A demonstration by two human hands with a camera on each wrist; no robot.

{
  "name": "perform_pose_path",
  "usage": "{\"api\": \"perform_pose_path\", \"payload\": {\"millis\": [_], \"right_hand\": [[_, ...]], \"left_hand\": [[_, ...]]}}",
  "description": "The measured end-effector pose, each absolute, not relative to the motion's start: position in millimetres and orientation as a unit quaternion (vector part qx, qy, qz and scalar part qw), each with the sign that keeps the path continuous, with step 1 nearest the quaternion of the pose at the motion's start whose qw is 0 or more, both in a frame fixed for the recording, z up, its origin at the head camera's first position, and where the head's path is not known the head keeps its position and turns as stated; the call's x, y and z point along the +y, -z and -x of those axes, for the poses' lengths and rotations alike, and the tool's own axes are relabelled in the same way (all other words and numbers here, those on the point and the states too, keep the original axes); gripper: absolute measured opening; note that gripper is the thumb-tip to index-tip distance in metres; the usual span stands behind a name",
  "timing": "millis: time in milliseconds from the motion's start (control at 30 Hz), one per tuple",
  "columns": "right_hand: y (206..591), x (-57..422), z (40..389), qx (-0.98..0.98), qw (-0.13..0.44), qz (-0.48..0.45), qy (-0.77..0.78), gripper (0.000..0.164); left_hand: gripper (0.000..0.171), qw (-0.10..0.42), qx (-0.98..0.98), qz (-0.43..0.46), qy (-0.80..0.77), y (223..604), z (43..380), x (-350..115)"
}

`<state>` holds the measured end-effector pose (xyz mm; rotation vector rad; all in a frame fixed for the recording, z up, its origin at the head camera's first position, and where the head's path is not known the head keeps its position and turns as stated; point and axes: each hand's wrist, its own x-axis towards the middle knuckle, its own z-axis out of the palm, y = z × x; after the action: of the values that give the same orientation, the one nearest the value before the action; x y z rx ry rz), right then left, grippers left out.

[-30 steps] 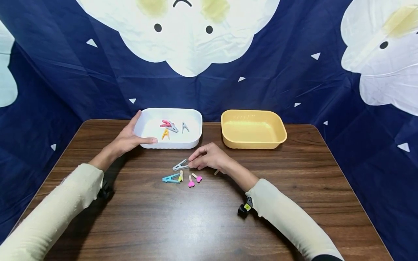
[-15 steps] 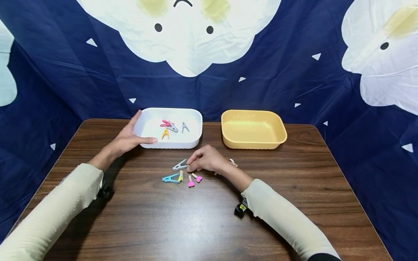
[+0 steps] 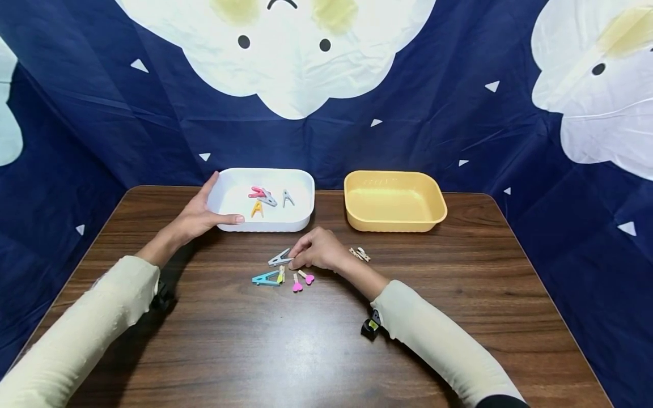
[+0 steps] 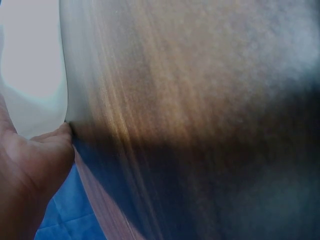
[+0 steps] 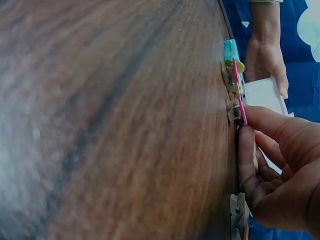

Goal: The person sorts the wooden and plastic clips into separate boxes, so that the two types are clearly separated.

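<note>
My left hand (image 3: 196, 214) holds the left end of a white plastic basin (image 3: 265, 226), thumb over the near rim and fingers along the far side. Inside the basin lie a red clothespin (image 3: 257, 192), a yellow clothespin (image 3: 257, 209) and two grey ones. On the table, the thumb and index finger of my right hand (image 3: 321, 250) pinch the right end of a pale grey-blue clothespin (image 3: 279, 258). Close by lie a blue clothespin (image 3: 265, 279), a small wooden peg with a yellow-green end (image 3: 280, 275) and two pegs with pink hearts (image 3: 297, 287).
A yellow basin (image 3: 395, 225) stands at the back right of the wooden table (image 3: 306, 351). Small wooden pegs (image 3: 361, 254) lie just beyond my right wrist. A dark blue cloth (image 3: 336, 147) with white clouds hangs behind the table.
My right hand has moved slightly left onto the end of the pale clothespin, uncovering the wooden pegs beyond its wrist. My left hand stays on the white basin.
</note>
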<state>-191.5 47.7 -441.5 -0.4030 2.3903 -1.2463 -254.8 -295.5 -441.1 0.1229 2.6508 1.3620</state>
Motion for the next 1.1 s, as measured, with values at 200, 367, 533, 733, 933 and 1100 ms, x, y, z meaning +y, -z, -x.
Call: {"api": "perform_pose_path", "payload": {"millis": [200, 367, 533, 733, 933, 1100], "right_hand": [[443.2, 49.0, 190.1, 0.86, 0.199, 0.147, 0.446, 0.01], [444.2, 51.7, 190.0, 0.853, 0.2, 0.151, 0.457, 0.011], [443.7, 53.5, 189.3, 0.844, 0.205, 0.152, 0.471, 0.011], [443.5, 54.3, 188.1, 0.821, 0.217, 0.14, 0.509, 0.012], [444.9, 54.0, 189.1, 0.801, 0.229, 0.135, 0.536, 0.011], [444.3, 54.2, 188.6, 0.791, 0.231, 0.135, 0.55, 0.014]], "left_hand": [[0.15, 0.078, 0.884, -0.044, -0.459, 441.5, 255.0, -295.4], [0.15, 0.074, 0.883, -0.046, -0.462, 441.7, 255.4, -294.9], [0.15, 0.074, 0.883, -0.044, -0.462, 441.8, 255.4, -295.4], [0.15, 0.075, 0.883, -0.042, -0.461, 441.2, 254.3, -296.0], [0.15, 0.077, 0.884, -0.041, -0.459, 440.8, 254.0, -297.2], [0.15, 0.077, 0.883, -0.042, -0.461, 442.4, 255.4, -296.9]]}}
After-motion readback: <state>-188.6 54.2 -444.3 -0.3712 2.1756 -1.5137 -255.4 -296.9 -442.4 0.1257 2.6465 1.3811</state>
